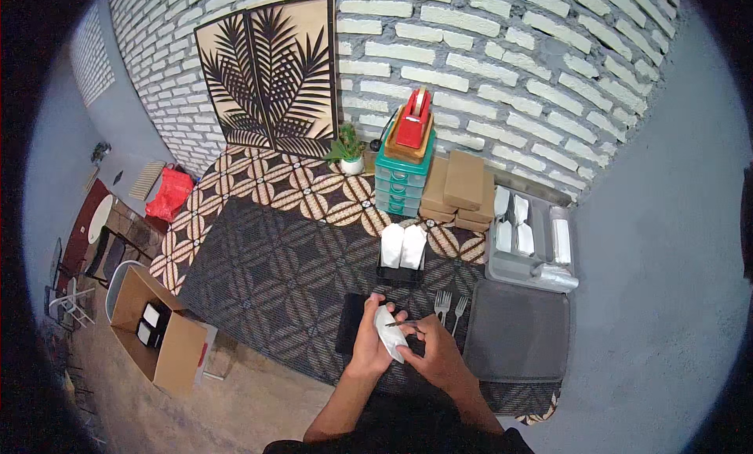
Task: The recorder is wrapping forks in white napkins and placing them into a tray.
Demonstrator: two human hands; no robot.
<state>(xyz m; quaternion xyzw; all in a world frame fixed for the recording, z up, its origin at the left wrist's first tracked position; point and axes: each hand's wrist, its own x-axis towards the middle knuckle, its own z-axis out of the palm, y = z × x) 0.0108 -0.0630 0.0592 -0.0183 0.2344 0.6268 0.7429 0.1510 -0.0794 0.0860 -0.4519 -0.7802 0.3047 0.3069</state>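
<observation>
Left fingers (370, 306) hold a white pouch (387, 338); black tray (400, 277) contains two white packets (391, 246).

Packing corner in a furnished room; home or café, cannot tell.
Cardboard boxes (464, 183), a red tape dispenser (412, 125) above a small drawer unit (401, 183), white packets (403, 246) and forks (443, 303) share a cloth-covered counter (357, 199) like a packing station's. The palm-leaf panels (271, 74), potted plant (352, 165) and brick wall (471, 42) behind it, with chairs (114, 258) off to the left, look more like a house or eatery than a factory.
</observation>
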